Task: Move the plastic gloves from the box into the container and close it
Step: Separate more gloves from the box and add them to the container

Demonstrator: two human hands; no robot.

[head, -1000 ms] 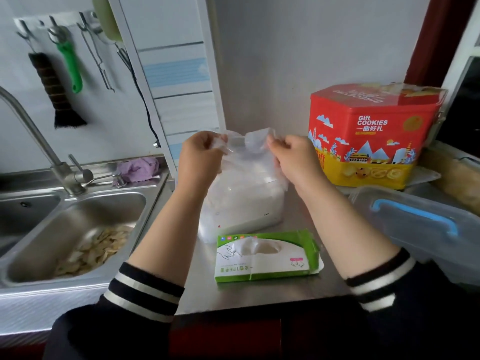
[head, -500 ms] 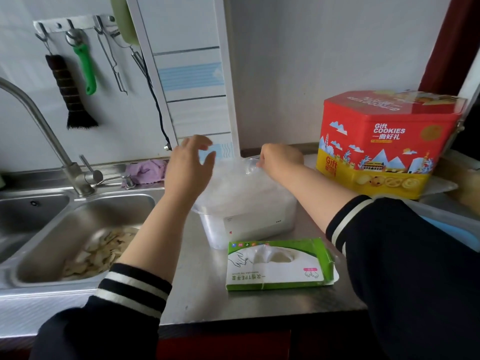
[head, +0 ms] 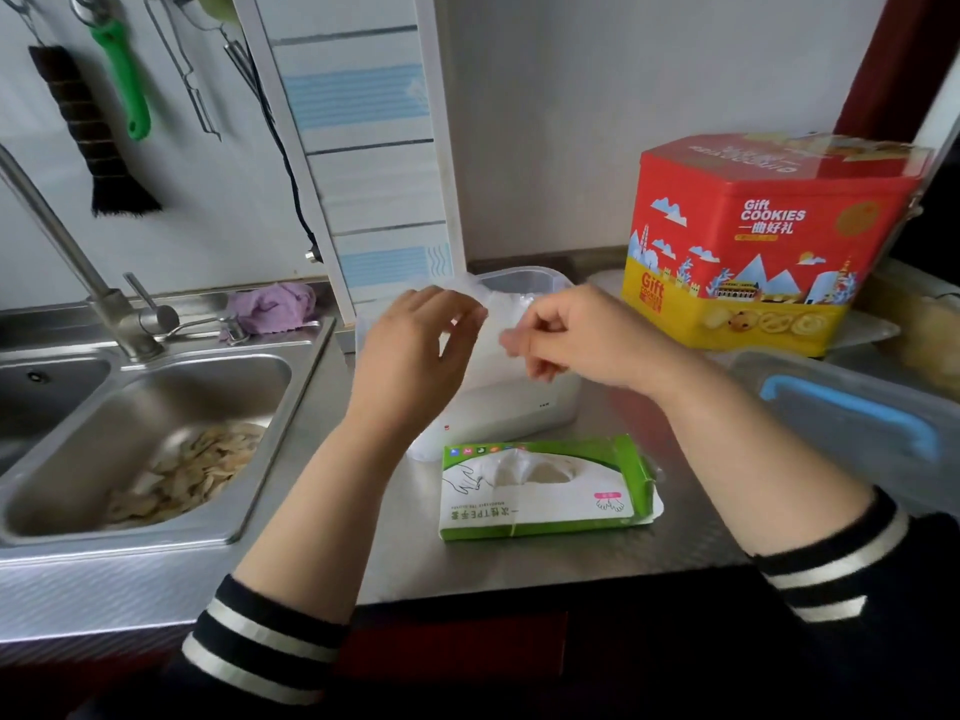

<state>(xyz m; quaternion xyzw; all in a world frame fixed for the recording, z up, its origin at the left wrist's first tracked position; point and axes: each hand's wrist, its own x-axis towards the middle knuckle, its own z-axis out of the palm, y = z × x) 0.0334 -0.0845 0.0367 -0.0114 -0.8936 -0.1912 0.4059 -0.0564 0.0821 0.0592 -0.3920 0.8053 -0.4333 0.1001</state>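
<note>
While my left hand [head: 415,350] hovers in front of the translucent white plastic container [head: 524,407], it hides much of the near wall, and the thin clear plastic gloves [head: 498,309] heaped inside blur into the white so I cannot separate one from another. My right hand [head: 587,340] is over the same opening, fingers curled in; whether they pinch any film I cannot tell. My left fingers are loosely spread, and the thumb and forefinger seem to touch the edge of a glove sheet, though motion blur keeps me from being sure. On the steel counter [head: 571,553], just in front of the container, lies the flat green and white cardboard glove box [head: 545,491], its oval opening showing crumpled white film; its print reads upside down, with "TPE" legible. At the right edge, a clear lid with a blue handle [head: 852,423] is partly cut off. Behind it stands a red and yellow tin [head: 753,241] marked "Gift COOKIES".
</note>
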